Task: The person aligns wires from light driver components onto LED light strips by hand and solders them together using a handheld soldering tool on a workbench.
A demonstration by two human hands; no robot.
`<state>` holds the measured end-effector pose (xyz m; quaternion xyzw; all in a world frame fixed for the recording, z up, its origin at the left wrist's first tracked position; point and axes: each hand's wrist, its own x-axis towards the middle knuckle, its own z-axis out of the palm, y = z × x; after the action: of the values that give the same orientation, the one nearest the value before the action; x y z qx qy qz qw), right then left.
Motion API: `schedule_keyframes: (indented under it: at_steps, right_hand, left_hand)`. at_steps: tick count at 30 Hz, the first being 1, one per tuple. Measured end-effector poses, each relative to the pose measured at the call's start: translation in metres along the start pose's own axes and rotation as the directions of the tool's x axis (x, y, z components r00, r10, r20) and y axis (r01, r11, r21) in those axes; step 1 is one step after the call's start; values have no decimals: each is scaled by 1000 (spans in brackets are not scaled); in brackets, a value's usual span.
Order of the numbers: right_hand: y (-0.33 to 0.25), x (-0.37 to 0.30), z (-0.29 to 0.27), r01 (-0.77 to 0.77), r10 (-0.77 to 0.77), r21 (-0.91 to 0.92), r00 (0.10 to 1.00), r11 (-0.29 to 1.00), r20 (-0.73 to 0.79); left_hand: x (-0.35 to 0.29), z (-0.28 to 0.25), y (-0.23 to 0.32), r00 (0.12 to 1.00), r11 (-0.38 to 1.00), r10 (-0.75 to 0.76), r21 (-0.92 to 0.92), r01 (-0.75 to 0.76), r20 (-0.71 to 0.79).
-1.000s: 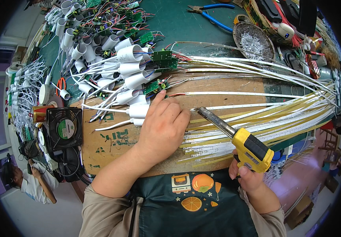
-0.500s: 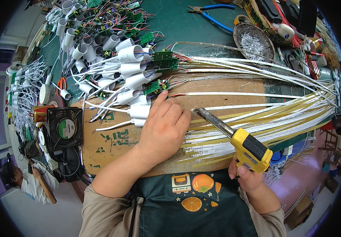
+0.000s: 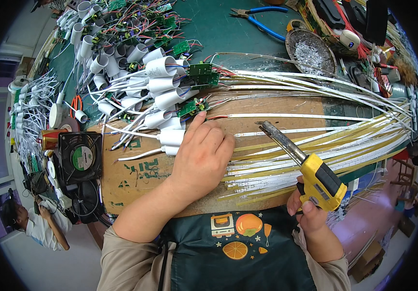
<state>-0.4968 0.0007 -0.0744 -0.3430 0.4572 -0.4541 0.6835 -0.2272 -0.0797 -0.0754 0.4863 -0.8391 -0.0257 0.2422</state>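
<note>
My right hand (image 3: 310, 208) is wrapped around the grip of a yellow and black soldering gun (image 3: 321, 182), its dark tip pointing up and left, clear above the strips. My left hand (image 3: 201, 153) rests on the board with fingers bent and closed; whatever is under the fingertips is hidden. Its index fingertip lies just below a green circuit board (image 3: 194, 107) with wires. White plastic sleeves (image 3: 171, 137) with cords are beside that hand on the left. To its right run white LED strips (image 3: 296, 116), one with its end close to my fingers.
A brown work board (image 3: 136, 182) lies on the green table. Behind are piled white sleeves and circuit boards (image 3: 117, 53), blue-handled pliers (image 3: 267, 26) and a dish of metal scraps (image 3: 310, 56). A black fan (image 3: 79, 157) stands at left. Another person (image 3: 44, 225) sits at far left.
My right hand has moved right and slightly down, drawing the soldering gun's tip away from the strip end by my left fingers. My left hand has stayed in place.
</note>
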Motion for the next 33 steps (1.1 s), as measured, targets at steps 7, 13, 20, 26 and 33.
schedule_keyframes:
  at_steps: [7, 13, 20, 26, 33]
  right_hand:
    - [-3, 3, 1, 34, -34, -31, 999, 999, 0]
    - [0, 6, 0, 38, -37, 40, 999, 998, -26]
    - [2, 5, -1, 62, -62, 72, 998, 995, -13]
    - [4, 4, -3, 84, -85, 91, 996, 992, 13]
    - [7, 3, -3, 124, -127, 108, 992, 986, 18]
  left_hand:
    - [1, -1, 1, 1000, 1000, 3, 19, -3, 2]
    - [0, 0, 1, 1000, 1000, 0, 28, 1, -9]
    - [2, -2, 3, 1000, 998, 1, 58, 0, -8]
    - [2, -5, 5, 1000, 996, 3, 87, -4, 10]
    - [6, -7, 0, 999, 989, 48, 138, -49, 13]
